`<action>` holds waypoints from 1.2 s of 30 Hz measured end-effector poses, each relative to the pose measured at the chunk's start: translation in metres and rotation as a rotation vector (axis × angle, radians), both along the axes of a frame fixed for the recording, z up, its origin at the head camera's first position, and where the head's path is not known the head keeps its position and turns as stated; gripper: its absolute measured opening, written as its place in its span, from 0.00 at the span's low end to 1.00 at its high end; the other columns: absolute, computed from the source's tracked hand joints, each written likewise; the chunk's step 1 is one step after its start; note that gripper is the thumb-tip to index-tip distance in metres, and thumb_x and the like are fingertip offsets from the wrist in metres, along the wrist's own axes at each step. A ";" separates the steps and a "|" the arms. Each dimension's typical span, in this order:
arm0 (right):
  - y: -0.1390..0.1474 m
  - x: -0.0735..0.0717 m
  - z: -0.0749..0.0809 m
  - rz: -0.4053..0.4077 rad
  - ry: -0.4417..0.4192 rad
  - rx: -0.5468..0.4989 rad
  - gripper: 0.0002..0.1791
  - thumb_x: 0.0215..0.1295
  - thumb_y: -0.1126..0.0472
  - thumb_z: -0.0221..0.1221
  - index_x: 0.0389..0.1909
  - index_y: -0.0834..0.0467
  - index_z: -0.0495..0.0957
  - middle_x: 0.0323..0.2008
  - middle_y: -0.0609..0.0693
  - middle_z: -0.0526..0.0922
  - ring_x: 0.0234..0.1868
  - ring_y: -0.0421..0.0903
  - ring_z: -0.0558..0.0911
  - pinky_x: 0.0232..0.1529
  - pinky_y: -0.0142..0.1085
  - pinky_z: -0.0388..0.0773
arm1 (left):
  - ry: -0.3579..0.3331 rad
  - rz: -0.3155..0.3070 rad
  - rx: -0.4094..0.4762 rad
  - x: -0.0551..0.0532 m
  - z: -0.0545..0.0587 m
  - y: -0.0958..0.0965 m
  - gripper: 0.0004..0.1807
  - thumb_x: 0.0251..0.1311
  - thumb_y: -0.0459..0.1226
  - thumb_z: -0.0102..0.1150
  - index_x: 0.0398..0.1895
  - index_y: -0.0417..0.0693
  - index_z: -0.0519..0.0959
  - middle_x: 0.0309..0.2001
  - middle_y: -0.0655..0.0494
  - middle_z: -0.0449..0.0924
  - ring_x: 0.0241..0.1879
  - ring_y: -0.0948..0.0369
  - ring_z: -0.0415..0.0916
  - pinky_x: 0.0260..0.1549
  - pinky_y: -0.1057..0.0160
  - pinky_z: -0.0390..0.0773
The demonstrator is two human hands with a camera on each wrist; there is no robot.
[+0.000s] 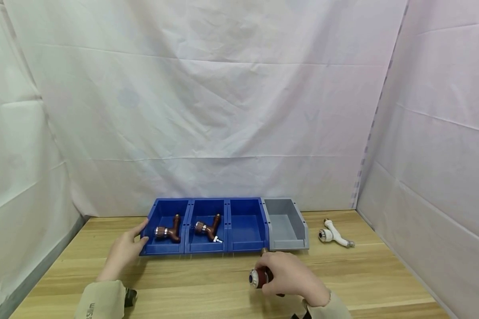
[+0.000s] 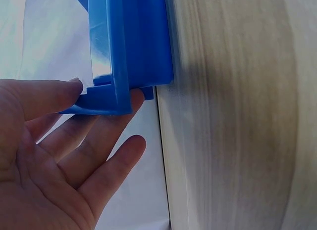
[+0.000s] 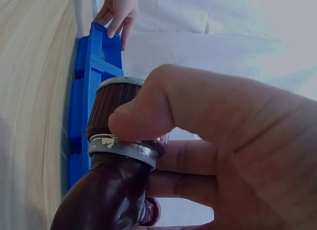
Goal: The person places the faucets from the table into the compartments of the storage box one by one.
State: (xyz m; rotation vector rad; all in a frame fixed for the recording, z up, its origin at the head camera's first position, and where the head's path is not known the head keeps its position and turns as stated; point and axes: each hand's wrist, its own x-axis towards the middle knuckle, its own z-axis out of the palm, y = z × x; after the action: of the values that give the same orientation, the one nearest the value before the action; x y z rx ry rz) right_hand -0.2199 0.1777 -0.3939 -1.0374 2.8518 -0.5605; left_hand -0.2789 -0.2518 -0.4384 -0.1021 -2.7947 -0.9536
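Note:
With thumb and fingers, my left hand (image 1: 123, 249) pinches the side rim of the leftmost blue bin (image 2: 116, 47). A dark brown tap (image 3: 106, 195) with a ribbed knob and silvery rings is in my right hand (image 1: 290, 274), the thumb pressed on the knob. In the head view that hand is in front of the third blue bin (image 1: 245, 221), over the table. One brown tap (image 1: 171, 231) lies in the leftmost bin. Another brown tap (image 1: 210, 228), with a metal tip, lies in the second blue bin (image 1: 205, 249).
A grey bin (image 1: 289, 244) adjoins the blue ones at the right end of the row. Right of it, a white tap (image 1: 334, 234) lies on the wooden table (image 1: 199, 283). White cloth (image 1: 207, 110) hangs behind and along both sides.

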 end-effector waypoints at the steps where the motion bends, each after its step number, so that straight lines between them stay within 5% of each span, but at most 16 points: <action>1: 0.000 0.000 0.000 0.000 0.001 0.000 0.15 0.42 0.58 0.69 0.34 0.44 0.81 0.27 0.32 0.71 0.25 0.33 0.69 0.26 0.29 0.67 | 0.001 0.000 0.000 0.000 0.000 0.000 0.30 0.67 0.34 0.53 0.72 0.40 0.61 0.64 0.28 0.62 0.58 0.31 0.65 0.44 0.38 0.72; 19: 0.001 -0.007 -0.004 -0.002 0.001 -0.030 0.15 0.46 0.57 0.69 0.37 0.45 0.82 0.30 0.31 0.73 0.27 0.32 0.70 0.28 0.29 0.69 | -0.017 0.006 0.011 -0.001 0.000 -0.002 0.30 0.67 0.34 0.52 0.72 0.41 0.60 0.64 0.28 0.61 0.48 0.37 0.75 0.31 0.53 0.70; 24: 0.003 -0.007 -0.006 -0.012 -0.009 -0.032 0.15 0.45 0.57 0.69 0.37 0.45 0.81 0.29 0.32 0.73 0.26 0.33 0.70 0.27 0.30 0.69 | -0.036 0.006 0.015 -0.002 0.000 -0.001 0.30 0.68 0.34 0.52 0.72 0.41 0.60 0.65 0.29 0.61 0.56 0.35 0.70 0.35 0.50 0.72; 30: 0.005 -0.008 -0.006 -0.021 -0.013 -0.040 0.15 0.45 0.58 0.68 0.37 0.45 0.81 0.29 0.32 0.72 0.26 0.34 0.70 0.27 0.30 0.68 | -0.032 -0.001 0.025 -0.004 0.000 0.000 0.30 0.68 0.35 0.52 0.73 0.42 0.60 0.66 0.29 0.60 0.48 0.41 0.73 0.31 0.53 0.70; 36: 0.003 -0.008 -0.007 -0.020 0.001 -0.033 0.15 0.44 0.58 0.68 0.37 0.45 0.81 0.30 0.32 0.73 0.27 0.34 0.70 0.29 0.30 0.69 | -0.026 -0.011 0.025 -0.003 -0.003 -0.002 0.30 0.68 0.34 0.52 0.72 0.40 0.59 0.66 0.30 0.61 0.55 0.36 0.70 0.38 0.45 0.73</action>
State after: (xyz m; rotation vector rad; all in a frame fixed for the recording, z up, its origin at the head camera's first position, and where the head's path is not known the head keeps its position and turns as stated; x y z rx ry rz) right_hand -0.2278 0.1810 -0.4010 -1.0148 2.8661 -0.6109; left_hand -0.2822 -0.2543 -0.4411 -0.1027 -2.8074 -0.9992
